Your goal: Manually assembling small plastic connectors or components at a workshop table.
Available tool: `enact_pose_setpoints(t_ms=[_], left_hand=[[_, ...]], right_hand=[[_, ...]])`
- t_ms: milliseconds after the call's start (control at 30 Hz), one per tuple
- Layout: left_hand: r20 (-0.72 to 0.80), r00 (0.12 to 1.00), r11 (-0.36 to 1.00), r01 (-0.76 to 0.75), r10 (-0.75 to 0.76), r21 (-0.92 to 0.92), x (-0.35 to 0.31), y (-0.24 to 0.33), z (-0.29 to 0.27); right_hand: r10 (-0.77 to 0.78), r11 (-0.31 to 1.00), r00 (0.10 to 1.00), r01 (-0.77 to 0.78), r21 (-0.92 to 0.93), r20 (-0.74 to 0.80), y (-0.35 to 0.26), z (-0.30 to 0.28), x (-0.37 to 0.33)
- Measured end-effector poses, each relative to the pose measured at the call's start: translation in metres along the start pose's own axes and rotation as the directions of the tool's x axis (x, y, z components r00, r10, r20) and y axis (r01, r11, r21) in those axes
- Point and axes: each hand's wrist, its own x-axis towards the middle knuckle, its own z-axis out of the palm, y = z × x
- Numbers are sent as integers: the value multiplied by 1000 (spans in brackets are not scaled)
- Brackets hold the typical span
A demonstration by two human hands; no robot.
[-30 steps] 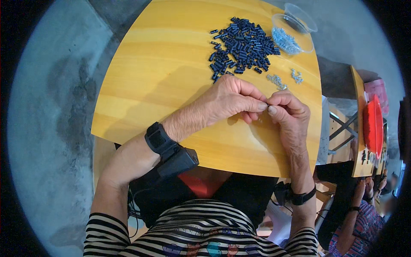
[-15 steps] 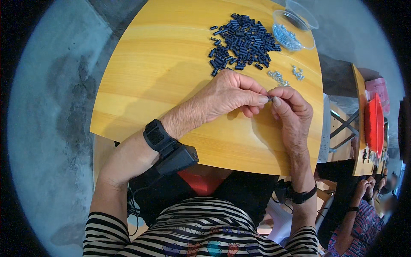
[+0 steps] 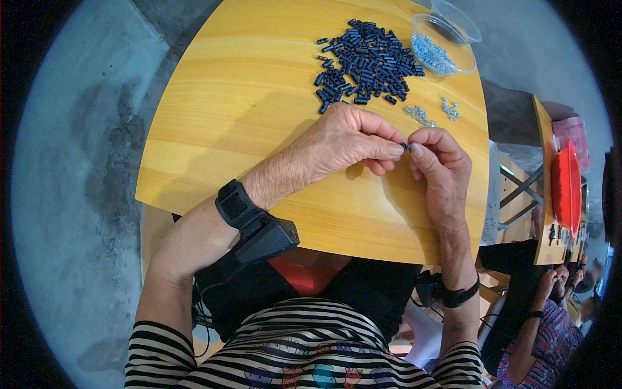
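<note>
Head view. The clock face is centred on the pinch, with twelve at the far edge of the worktop (image 3: 220, 136).

A small dark piece (image 3: 406, 147) is raised in front of the body, between the fingertips of both hands. The left hand (image 3: 340, 144) lies at nine o'clock from it, its grip clamped on the piece between thumb and index finger. The right hand (image 3: 447, 170) lies at four o'clock, its grip brought together on the opposite end; whether a separate metal part is also pinched there cannot be told.

The governing relation is judged to be end-to-end alignment: the long axis appears to run from nine to three, across the body, each grip covering one end. Little of the piece shows, so slight tilt cannot be ruled out.

The pile of dark cylindrical parts (image 3: 370, 61) lies at eleven o'clock, nearer the left hand. One small cluster of shiny metal parts (image 3: 420, 116) lies at one o'clock, nearer the right hand; a second cluster (image 3: 450, 109) lies beyond it, toward two. The clear bowl (image 3: 468, 59), containing similar metal parts, stands farther out between twelve and one.
</note>
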Motion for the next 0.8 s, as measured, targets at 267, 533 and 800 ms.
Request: enact_pose_setpoints(t_ms=[267, 533, 800], left_hand=[[-12, 1000, 1000, -11, 11, 17, 0, 0, 0], [-4, 1000, 1000, 0, 0, 9, -1, 1, 1], [-12, 1000, 1000, 5, -5, 23, -2, 1, 0]], right_hand=[[8, 997, 1000, -7, 73, -16, 2, -3, 2], [4, 997, 1000, -6, 80, 18, 3, -3, 2], [-21, 998, 999, 23, -56, 30, -2, -1, -1]])
